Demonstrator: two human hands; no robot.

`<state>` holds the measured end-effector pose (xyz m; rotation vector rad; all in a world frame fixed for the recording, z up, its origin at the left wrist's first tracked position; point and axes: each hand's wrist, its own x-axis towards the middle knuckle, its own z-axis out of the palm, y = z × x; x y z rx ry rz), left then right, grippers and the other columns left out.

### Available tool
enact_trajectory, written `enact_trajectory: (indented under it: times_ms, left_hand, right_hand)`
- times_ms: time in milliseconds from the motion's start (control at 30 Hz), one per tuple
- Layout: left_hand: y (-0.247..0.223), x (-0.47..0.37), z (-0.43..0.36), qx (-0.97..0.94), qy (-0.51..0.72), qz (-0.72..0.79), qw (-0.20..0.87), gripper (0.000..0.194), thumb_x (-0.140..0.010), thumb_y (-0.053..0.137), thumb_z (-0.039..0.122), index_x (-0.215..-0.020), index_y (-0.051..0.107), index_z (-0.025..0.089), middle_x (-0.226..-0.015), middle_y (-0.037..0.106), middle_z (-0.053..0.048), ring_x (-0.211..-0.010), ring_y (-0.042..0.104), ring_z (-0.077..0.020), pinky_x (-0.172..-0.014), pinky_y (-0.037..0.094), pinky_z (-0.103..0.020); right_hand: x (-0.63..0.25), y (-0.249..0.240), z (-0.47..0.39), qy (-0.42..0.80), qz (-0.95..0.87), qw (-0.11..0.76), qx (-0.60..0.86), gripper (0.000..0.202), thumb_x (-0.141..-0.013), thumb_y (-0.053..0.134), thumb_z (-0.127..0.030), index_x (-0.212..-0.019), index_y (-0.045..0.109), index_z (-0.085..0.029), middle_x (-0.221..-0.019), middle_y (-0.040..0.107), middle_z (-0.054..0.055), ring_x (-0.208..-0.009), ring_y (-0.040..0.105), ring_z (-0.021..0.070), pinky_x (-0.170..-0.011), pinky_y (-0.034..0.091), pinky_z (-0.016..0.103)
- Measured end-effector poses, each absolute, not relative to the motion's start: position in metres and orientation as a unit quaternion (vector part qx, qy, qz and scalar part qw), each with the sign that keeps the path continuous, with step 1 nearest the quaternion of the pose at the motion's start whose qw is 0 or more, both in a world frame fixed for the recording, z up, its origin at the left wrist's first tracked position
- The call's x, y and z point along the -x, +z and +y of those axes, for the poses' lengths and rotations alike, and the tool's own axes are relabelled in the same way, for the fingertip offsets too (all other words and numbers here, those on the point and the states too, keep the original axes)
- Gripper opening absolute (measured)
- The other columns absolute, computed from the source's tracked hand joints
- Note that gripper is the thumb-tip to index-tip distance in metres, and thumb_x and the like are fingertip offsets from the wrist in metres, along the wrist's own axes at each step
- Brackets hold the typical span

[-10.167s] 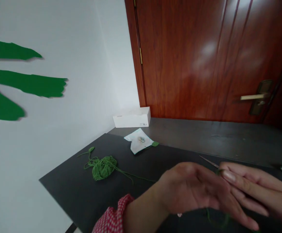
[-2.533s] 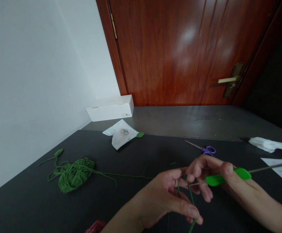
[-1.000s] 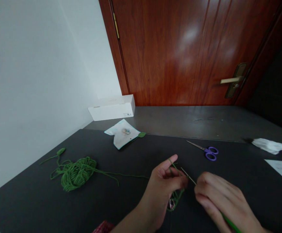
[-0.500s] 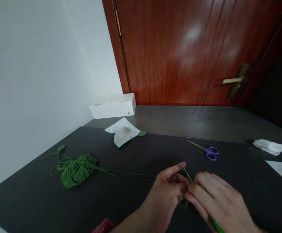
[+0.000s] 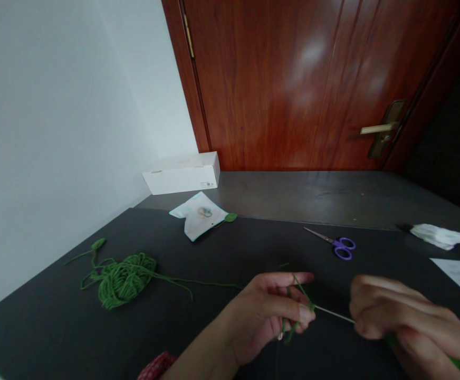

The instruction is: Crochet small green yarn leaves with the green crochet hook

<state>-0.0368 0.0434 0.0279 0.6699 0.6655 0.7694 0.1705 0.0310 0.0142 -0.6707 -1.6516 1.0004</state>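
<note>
Green yarn [image 5: 302,289] runs over the raised index finger of my left hand [image 5: 267,311], whose thumb and other fingers pinch a small piece of it. My right hand [image 5: 404,316], slightly blurred, is closed round the green handle of a crochet hook [image 5: 335,313]. The thin metal shaft points left, and its tip meets the yarn at my left fingertips. From my left hand a strand leads left across the dark table to a loose ball of green yarn [image 5: 125,279].
Purple-handled scissors [image 5: 343,248] lie beyond my hands. A white packet [image 5: 202,219] with a small green leaf-shaped piece [image 5: 230,217] lies before a white box [image 5: 182,177]. At the right are a crumpled white wrapper [image 5: 441,236] and a paper sheet [image 5: 459,274].
My right hand has moved right, away from my left hand, with the hook. More of the metal shaft shows, and the yarn over my left index finger is now clearly visible.
</note>
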Motion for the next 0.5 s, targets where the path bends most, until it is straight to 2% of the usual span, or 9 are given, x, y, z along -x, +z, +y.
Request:
enact_trajectory:
  times_ms: [133,300,500]
  left_hand:
    - [0.026,0.038,0.045,-0.306,0.319,0.297,0.846,0.049,-0.06,0.07,-0.001,-0.107,0.067,0.007,-0.062,0.063,0.0,-0.051,0.056,-0.0084,-0.054,0.037,-0.024]
    - [0.027,0.039,0.045,-0.284,0.28,0.279,0.873,0.045,-0.061,0.071,0.001,-0.106,0.068,0.006,-0.064,0.063,-0.002,-0.055,0.057,-0.0092,-0.056,0.037,-0.024]
    - [0.024,0.037,0.044,-0.302,0.325,0.271,0.854,0.047,-0.064,0.073,0.004,-0.11,0.066,0.005,-0.066,0.064,-0.003,-0.055,0.056,-0.0091,-0.058,0.036,-0.025]
  right_hand:
    - [-0.169,0.023,0.037,0.449,-0.665,0.533,0.268,0.039,-0.093,0.045,-0.042,-0.067,0.07,-0.025,-0.055,0.059,0.004,-0.055,0.051,0.0217,-0.055,0.037,0.036]
    - [-0.157,0.028,0.041,0.553,-0.555,0.556,0.28,0.047,-0.094,0.043,-0.04,-0.057,0.066,-0.023,-0.048,0.051,0.002,-0.052,0.044,0.0182,-0.051,0.034,0.033]
    - [-0.144,0.025,0.044,0.663,-0.432,0.542,0.282,0.047,-0.096,0.039,-0.038,-0.058,0.061,-0.021,-0.05,0.046,-0.001,-0.051,0.039,0.0153,-0.056,0.035,0.031]
